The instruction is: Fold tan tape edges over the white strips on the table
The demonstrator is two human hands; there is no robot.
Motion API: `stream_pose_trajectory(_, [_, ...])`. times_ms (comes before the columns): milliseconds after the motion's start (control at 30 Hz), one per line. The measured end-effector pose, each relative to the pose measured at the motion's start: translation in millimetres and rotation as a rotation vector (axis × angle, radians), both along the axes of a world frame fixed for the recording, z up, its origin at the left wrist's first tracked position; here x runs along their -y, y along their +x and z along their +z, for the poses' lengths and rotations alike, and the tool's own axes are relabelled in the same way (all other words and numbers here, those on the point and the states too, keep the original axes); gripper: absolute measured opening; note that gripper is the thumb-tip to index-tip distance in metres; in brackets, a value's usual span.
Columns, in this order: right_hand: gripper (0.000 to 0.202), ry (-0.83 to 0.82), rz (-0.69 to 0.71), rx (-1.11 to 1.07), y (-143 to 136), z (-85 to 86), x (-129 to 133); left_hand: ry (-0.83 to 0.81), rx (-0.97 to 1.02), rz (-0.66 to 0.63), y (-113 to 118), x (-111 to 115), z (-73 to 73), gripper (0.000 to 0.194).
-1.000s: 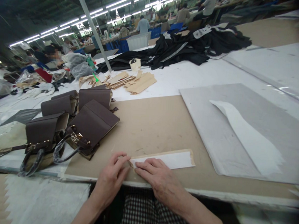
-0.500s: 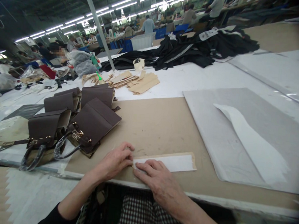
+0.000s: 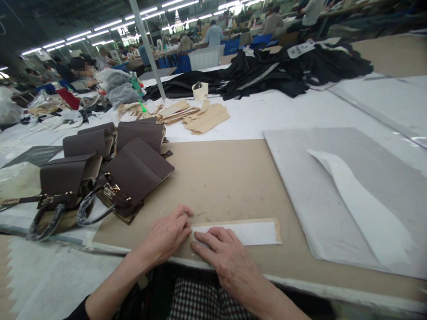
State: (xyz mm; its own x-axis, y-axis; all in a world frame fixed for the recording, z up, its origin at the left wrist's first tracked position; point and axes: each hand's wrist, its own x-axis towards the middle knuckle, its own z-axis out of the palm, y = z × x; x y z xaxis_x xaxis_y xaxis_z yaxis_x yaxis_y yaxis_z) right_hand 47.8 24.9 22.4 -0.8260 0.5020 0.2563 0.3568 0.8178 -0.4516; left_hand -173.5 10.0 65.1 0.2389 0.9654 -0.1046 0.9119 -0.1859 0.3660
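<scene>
A white strip (image 3: 256,233) with a tan border lies flat on the brown board (image 3: 230,180), near the table's front edge. Pressed onto its left end is my right hand (image 3: 222,250), fingers spread over the surface and holding nothing. My left hand (image 3: 169,232) touches the strip's left edge with its fingers curled together; whatever is between those fingertips is too small to make out. Several dark brown handbags (image 3: 136,174) with wrapped handles lie to the left of my hands.
A grey translucent sheet (image 3: 291,184) with a curled white piece (image 3: 355,202) lies at right. Tan paper pieces (image 3: 209,118), a small cup (image 3: 200,91), a metal pole (image 3: 145,37) and black fabric (image 3: 269,71) are farther back. People work in the background.
My left hand has shifted slightly, its fingers drawn closer together at the strip's left end. My right hand remains on the strip. The camera view has moved a little.
</scene>
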Motion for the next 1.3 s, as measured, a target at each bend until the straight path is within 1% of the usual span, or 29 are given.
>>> stream_pose_trajectory(167, [0.041,0.003,-0.015,-0.016,0,-0.4,0,-0.001,0.051,0.012,-2,-1,-2.1,0.013])
stream_pose_trajectory(400, [0.04,-0.046,-0.013,-0.036,1,-1.9,2,-0.061,0.162,0.049,-3,-3,1.2,0.011])
stream_pose_trajectory(533, [0.043,-0.064,-0.011,-0.036,1,-2.0,3,-0.043,0.224,0.073,-2,-1,-3.8,0.006])
stream_pose_trajectory(567, [0.044,-0.066,-0.01,-0.036,1,-1.8,3,-0.031,0.249,0.09,-2,-1,-5.9,0.008])
stream_pose_trajectory(667, [0.044,-0.066,-0.011,-0.036,2,-1.3,2,0.012,0.321,0.188,-6,-1,-11.4,0.036])
stream_pose_trajectory(700, [0.044,-0.064,-0.013,-0.036,2,-1.1,2,0.038,0.337,0.238,-7,-1,-12.5,0.042])
stream_pose_trajectory(767, [0.042,-0.06,-0.019,-0.036,2,-0.4,1,0.129,0.355,0.335,-8,2,-13.4,0.04])
stream_pose_trajectory(800, [0.042,-0.059,-0.022,-0.035,2,0.0,1,0.188,0.356,0.364,-8,6,-13.4,0.036])
stream_pose_trajectory(833, [0.042,-0.06,-0.023,-0.032,2,0.5,1,0.247,0.351,0.368,-6,11,-13.6,0.032])
stream_pose_trajectory(867, [0.042,-0.061,-0.025,-0.03,2,1.0,2,0.298,0.339,0.339,-4,17,-14.1,0.027])
stream_pose_trajectory(900, [0.042,-0.063,-0.026,-0.029,2,1.4,2,0.329,0.321,0.278,0,24,-15.2,0.024])
stream_pose_trajectory(1000, [0.045,-0.07,-0.033,-0.039,1,1.9,4,0.344,0.223,0.045,11,45,-23.3,0.028])
stream_pose_trajectory(1067, [0.049,-0.075,-0.039,-0.057,1,1.1,4,0.366,0.14,-0.041,17,54,-31.5,0.032])
stream_pose_trajectory(1200, [0.05,-0.088,-0.046,-0.101,1,-2.2,5,0.456,0.008,-0.054,22,60,-45.2,0.035])
stream_pose_trajectory(1300, [0.042,-0.112,-0.046,-0.146,2,-4.6,3,0.469,-0.005,-0.04,21,63,-47.9,0.043])
